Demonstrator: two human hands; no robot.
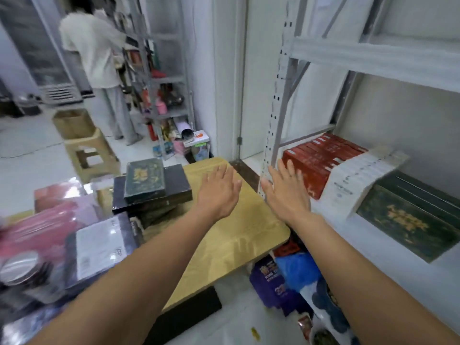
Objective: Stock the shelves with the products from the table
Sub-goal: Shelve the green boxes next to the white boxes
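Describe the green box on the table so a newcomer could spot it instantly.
Start at the tan-topped table left of the white shelf rack. On its left side lies a flat black box. The green box rests on it: dark green with gold ornament, smaller than the black one.

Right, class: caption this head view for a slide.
Open left hand above table, open right hand at shelf holding red boxes, white boxes and green boxes.

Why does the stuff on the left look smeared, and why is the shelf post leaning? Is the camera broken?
No. Head view: the wide-angle lens tilts and bows the shelf post. Head view: motion blur smears the pink packs, while the left hand and right hand look fairly sharp. Head view: glare spots sit on the plastic-wrapped box.
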